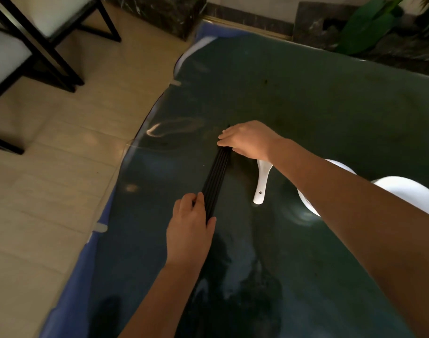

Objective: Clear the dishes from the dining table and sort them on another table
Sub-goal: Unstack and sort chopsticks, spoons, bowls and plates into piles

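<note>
Several black chopsticks [216, 176] lie side by side in a neat row on the dark glass-topped table [306, 98]. My left hand [191, 228] grips their near ends between thumb and fingers. My right hand [247, 140] rests over their far ends, fingers curled down on them. A white ceramic spoon [261, 184] lies just right of the chopsticks, its bowl partly hidden under my right wrist. White dishes [401, 193] sit at the right, mostly covered by my right forearm.
The table's rounded left edge [135, 140] borders a beige tiled floor [50, 179]. Black-framed chairs with white cushions [21, 40] stand at the upper left. A green plant [369, 23] and a dark marble ledge [313, 23] lie beyond the table's far side.
</note>
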